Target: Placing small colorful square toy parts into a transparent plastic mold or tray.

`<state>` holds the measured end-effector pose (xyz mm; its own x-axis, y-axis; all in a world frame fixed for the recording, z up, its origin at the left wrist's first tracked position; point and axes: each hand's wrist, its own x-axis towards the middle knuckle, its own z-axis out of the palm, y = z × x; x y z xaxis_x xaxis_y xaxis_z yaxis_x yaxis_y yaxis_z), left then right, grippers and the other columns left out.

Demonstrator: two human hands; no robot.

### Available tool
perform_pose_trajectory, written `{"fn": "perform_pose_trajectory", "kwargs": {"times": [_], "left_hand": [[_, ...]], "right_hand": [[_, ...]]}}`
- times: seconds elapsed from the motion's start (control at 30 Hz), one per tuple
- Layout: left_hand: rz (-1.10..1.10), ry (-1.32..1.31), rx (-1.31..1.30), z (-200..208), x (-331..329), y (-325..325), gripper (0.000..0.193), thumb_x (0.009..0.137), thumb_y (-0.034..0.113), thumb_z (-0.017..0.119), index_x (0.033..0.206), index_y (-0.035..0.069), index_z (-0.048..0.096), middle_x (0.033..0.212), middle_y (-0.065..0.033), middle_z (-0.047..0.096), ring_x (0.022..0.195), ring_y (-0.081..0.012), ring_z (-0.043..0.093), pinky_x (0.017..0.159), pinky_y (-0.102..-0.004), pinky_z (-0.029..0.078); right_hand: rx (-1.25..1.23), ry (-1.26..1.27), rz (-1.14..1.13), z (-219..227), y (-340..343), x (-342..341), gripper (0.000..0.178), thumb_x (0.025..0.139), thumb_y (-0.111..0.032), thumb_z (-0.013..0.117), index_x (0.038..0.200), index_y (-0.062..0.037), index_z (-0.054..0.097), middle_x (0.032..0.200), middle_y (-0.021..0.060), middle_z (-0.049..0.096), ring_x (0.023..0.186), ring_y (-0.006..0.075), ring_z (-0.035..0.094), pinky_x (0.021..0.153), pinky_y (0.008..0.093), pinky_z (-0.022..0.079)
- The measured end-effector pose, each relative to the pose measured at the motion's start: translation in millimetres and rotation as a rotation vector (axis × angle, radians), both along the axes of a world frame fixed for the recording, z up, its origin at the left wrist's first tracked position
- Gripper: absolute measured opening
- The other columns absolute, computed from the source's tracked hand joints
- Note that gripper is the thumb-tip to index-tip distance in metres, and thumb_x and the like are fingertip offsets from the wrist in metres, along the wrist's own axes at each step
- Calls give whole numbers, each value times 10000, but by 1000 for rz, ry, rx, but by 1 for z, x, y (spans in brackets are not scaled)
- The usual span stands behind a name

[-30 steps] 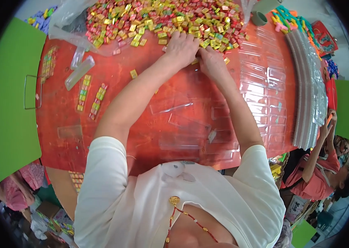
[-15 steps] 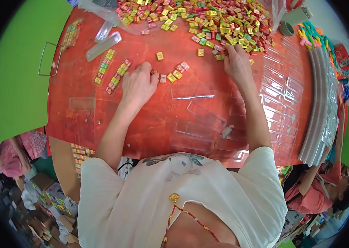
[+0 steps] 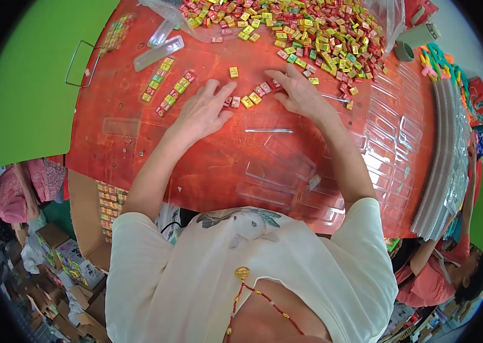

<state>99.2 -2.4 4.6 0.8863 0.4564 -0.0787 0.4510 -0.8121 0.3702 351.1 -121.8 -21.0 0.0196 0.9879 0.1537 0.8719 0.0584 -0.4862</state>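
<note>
The left hand lay flat on the red table with its fingers spread apart, and its fingertips touched the left end of a short row of little candy boxes. The right hand lay flat too, fingers spread, and touched the right end of the same row. Neither hand gripped anything. About six boxes made up that row, between the two hands. One yellow box sat alone just above it. Two longer rows of boxes lay side by side to the left, near two clear plastic trays. A big pile of loose boxes, too many to count, covered the far side of the table. A stack of clear trays stood along the right edge.
</note>
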Motion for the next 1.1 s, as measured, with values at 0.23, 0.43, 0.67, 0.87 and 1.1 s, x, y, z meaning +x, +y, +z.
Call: {"fn": "perform_pose_trajectory", "kwargs": {"times": [0.23,0.43,0.67,0.87,1.1], "left_hand": [[125,11,117,-9,26,-30,543,865,347,723,1325,123,544,1127,-189,499,950,-381,635,749,-498,568],[135,-78,183,-24,38,-34,380,887,274,688,1206,96,585,1067,-185,507,884,-369,648,691,-473,575],[162,-156,153,-25,36,-27,478,878,258,699,1299,90,549,1082,-196,507,901,-388,645,712,-493,569],[306,-73,-16,-8,-1,-30,699,874,280,716,1459,65,401,1143,-214,492,1003,-407,632,781,-498,565],[162,-51,-29,-7,4,-13,589,907,204,673,1440,109,443,1191,-193,475,1038,-385,628,789,-486,572]], "right_hand": [[5,-152,44,5,1,-16,512,817,-201,761,1292,-92,604,1104,163,571,1031,361,624,856,432,544],[-14,-120,-86,0,-1,-29,368,853,-227,733,1177,-79,638,1085,158,563,995,336,652,822,432,565],[-7,18,-179,8,-5,-34,503,859,-221,727,1271,-8,532,1122,195,533,1019,402,636,813,462,562],[37,-52,-34,5,-42,-40,541,818,-175,745,1285,-20,519,1132,198,549,1008,381,597,889,457,512],[148,-13,-55,6,-26,-19,496,838,-121,726,1292,-22,553,1189,180,561,1105,381,585,933,441,511]]}}
